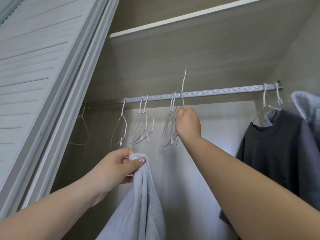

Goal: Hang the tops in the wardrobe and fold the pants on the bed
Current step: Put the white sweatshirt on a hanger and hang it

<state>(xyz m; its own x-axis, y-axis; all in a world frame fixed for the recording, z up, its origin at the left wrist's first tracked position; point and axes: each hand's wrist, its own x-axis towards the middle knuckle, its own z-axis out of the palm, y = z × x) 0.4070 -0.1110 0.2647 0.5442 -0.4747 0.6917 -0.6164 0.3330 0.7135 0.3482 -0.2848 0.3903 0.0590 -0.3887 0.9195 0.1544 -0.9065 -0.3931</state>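
At the far left stands the louvered door (34,75) of the wardrobe, slid aside, its slats running off toward the top left corner. Just past its frame the rail (216,92) begins, crossing the wardrobe from left to right under a shelf (190,16). Near the rail's left end hang several bare wire hangers (142,125), one dim one close to the door frame, then a single, then a pair close together.

Below those, the left hand (114,168) is raised with thumb and fingers curled, pinching a bunched fold of a pale blue top (138,205). The cloth hangs straight down from that pinch toward the bottom edge of the view, clear of the rail and in front of the wardrobe's back panel.

Further along, near the middle of the rail, another pair of empty hangers hangs, and right beside them the right hand (187,123) reaches up, fingers closed around the neck of one white hanger (182,90). Its hook is tipped up past the rail, slanting over it rather than sitting squarely on it.

At the rail's right end two more hangers carry clothes: a dark grey shirt (277,153) in front, and a lighter grey-blue garment (306,104) behind and beside it, touching it.
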